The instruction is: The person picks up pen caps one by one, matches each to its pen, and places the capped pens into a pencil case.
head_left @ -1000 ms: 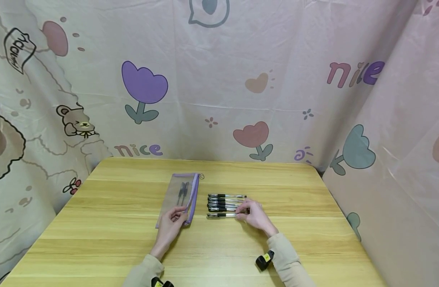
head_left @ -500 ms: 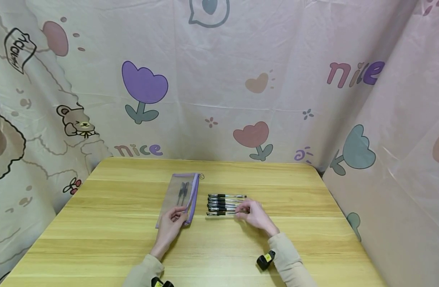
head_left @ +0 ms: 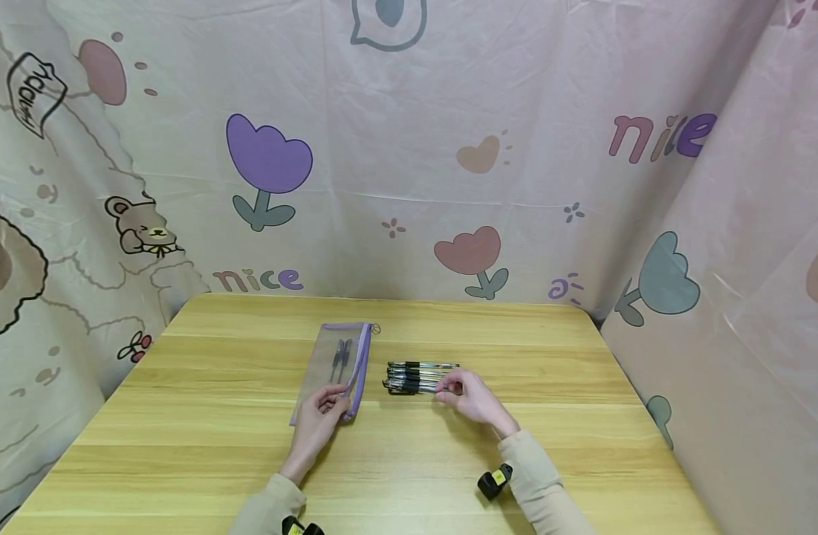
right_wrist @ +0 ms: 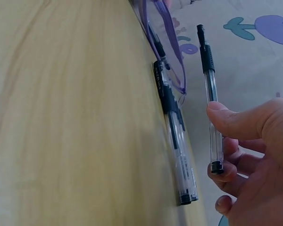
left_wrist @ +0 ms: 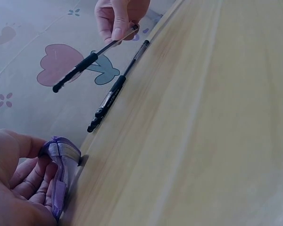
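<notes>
the right hand (head_left: 472, 395), fingers pinching a pen (right_wrist: 211, 87) above the counter (head_left: 549, 379), points it lengthwise left toward the pouch (head_left: 322, 361), whose near right edge the left hand (head_left: 317, 418) pinches.

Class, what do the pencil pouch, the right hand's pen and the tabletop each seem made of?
Pencil pouch: matt see-through mesh or plastic, as dark pens show through; purple edging resembles fabric.
Held pen: probably glossy clear plastic barrel, its inside visible; dull black grip, perhaps rubber.
Tabletop: wood or wood-effect laminate; visible grain, soft sheen.
</notes>
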The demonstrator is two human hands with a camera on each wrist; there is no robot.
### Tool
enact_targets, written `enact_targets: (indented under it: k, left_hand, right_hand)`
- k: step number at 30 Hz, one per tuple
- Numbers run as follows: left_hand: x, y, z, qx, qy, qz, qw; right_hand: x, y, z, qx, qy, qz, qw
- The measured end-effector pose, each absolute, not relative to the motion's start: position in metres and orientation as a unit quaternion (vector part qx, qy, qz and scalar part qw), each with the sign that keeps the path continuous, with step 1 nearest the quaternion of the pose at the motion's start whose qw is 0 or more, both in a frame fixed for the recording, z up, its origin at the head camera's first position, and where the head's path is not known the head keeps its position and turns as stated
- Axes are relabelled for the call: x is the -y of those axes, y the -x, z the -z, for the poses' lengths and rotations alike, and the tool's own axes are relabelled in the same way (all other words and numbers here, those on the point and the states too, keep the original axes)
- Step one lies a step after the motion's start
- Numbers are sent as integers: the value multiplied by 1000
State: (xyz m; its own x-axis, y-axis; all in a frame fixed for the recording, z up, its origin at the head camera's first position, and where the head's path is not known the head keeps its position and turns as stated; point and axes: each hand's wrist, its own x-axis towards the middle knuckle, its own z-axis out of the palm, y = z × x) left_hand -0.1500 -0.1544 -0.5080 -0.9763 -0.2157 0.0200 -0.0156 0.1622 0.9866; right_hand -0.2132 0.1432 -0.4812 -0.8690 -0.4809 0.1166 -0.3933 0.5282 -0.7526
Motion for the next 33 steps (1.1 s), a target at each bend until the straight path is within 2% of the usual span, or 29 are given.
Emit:
enact_targets:
  k: [14, 33]
  left_hand:
    - [155, 149, 507, 754, -76, 648, 78]
    - [155, 149, 508, 756, -75, 646, 81]
  right_hand:
    - [-138, 217, 470, -864, 284, 408, 80]
    - [-119, 229, 456, -792, 232, 510, 241]
